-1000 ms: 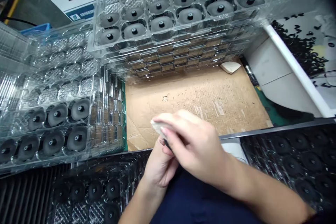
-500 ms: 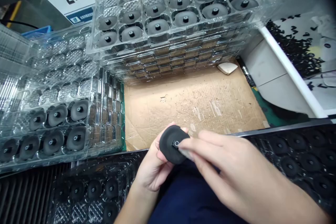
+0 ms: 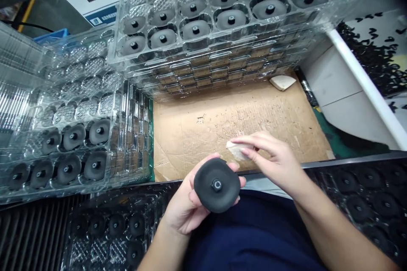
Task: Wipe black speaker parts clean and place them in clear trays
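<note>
My left hand (image 3: 184, 207) is closed round the edge of a black rounded disc (image 3: 206, 197) with a short hollow stem at its centre. The disc's stem side faces up toward me. To the right and a little farther off, my right hand (image 3: 276, 156) pinches a small off-white sponge wedge (image 3: 238, 149) between thumb and fingers, apart from the disc. A second off-white wedge (image 3: 282, 82) lies at the far right corner of the cardboard sheet (image 3: 190, 135).
Stacked clear plastic trays (image 3: 197, 53) with black discs stand behind the cardboard. More trays (image 3: 110, 144) are at the left. Dark trays of discs (image 3: 359, 203) lie low on both sides. A white-edged bin (image 3: 365, 76) at right holds small black pieces.
My right hand has drawn away from the disc's stem, moving up and right with the wedge. My left hand has turned the disc to face me more squarely.
</note>
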